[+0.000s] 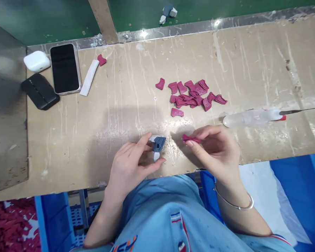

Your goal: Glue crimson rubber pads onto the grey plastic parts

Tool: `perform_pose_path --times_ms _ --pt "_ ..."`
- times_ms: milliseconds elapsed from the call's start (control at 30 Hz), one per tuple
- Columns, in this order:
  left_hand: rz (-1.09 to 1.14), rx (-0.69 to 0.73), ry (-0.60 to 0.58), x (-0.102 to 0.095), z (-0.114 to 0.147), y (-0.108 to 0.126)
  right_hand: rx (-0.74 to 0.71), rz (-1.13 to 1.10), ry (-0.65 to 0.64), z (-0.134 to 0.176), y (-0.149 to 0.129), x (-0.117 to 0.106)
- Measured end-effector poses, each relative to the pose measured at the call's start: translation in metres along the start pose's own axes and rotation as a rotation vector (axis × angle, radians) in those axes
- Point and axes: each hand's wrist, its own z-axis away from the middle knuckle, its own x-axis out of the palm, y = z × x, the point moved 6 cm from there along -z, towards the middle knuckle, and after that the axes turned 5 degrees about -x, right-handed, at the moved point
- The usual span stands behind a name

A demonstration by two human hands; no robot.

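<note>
My left hand [132,161] is closed around a small dark-blue and white plastic part [159,144], gripping it between thumb and fingers just above the bench. To the right, my right hand [217,150] pinches a small magenta plastic piece [191,138] between thumb and forefinger. A gap separates the two held parts. Beyond my hands lies a loose pile of similar magenta pieces [187,100], some of them overlapping. One single magenta piece [177,112] lies at the near side of the pile.
Right of the pile lies a translucent-handled tool [252,117] with a thin pointed blade. A phone [65,70], white case [37,61], black box [40,91] and white strip [89,77] sit at left. Another blue-white part [168,13] rests at the back. Blue bins [54,220] stand below the bench.
</note>
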Motion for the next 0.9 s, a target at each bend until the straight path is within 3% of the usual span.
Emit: perform_pose_path --times_ms 100,267,433,700,900 --pt "0.194 -0.217 -0.053 0.004 0.004 -0.006 0.043 -0.146 -0.020 -0.003 -0.003 0.009" --pt "0.460 -0.442 -0.080 0.007 0.007 -0.011 -0.003 -0.114 -0.122 -0.009 -0.013 0.023" --pt "0.588 -0.521 -0.130 0.016 0.006 -0.010 0.011 -0.106 -0.051 -0.013 -0.013 0.035" --pt "0.612 -0.521 -0.105 0.020 0.003 -0.010 -0.132 0.038 -0.152 -0.013 -0.014 0.046" --pt "0.590 -0.553 -0.118 0.019 0.006 -0.010 -0.178 0.162 -0.155 -0.013 -0.014 0.045"
